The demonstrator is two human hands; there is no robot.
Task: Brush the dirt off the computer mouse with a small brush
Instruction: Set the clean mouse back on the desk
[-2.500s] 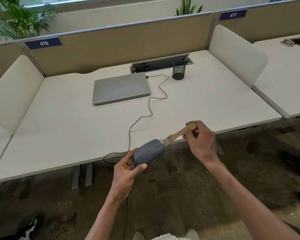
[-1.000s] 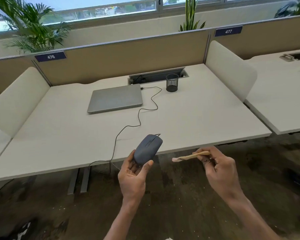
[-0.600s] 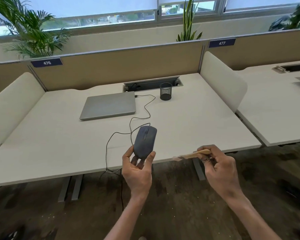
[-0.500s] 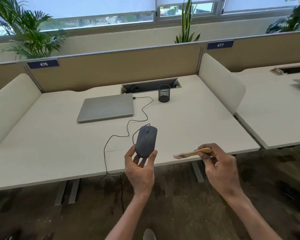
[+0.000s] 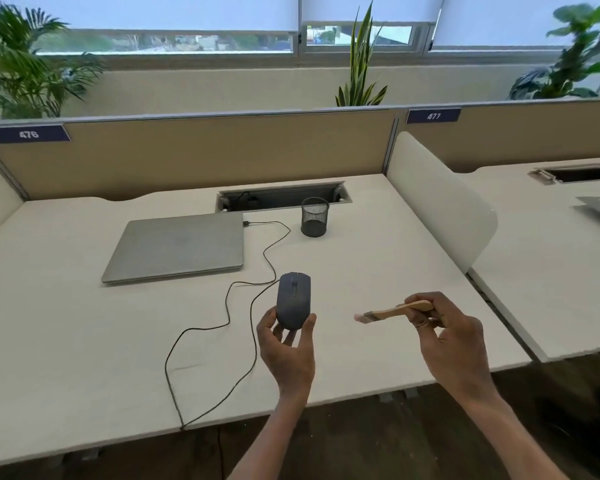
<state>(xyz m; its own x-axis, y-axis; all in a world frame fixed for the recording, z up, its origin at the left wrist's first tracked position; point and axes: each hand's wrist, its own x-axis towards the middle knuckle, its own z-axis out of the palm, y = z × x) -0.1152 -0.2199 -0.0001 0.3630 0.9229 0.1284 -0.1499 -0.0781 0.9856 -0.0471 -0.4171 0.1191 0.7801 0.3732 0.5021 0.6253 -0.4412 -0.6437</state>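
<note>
Both hands have come forward since the earlier pictures, when the brush bristles touched the mouse out past the bench edge; now mouse and brush are apart and held over the white bench point(image 5: 66, 341).

That bench fills most of the view, with a tan partition point(image 5: 222, 150) along its far side and a curved white side panel point(image 5: 437, 202) on the right. A closed grey laptop point(image 5: 177, 249) lies flat toward the back. Behind it sits an open cable tray point(image 5: 281, 199) sunk into the bench, with dark plugs or wires inside on its left; what they are is unclear. Just in front of the tray stands a black mesh pen cup point(image 5: 314, 217); nothing can be made out inside it.

A black cable point(image 5: 227, 306) runs from the laptop's right side, loops across the bench and drops over the near edge.

The left hand point(image 5: 288, 351), palm up, has its grip closed on the grey mouse point(image 5: 294, 299), thumb on one side and fingers on the other, buttons pointing away. The right hand point(image 5: 447, 337) pinches the wooden handle of the small brush point(image 5: 394, 310), bristles pointing left toward the mouse, well short of it.
</note>
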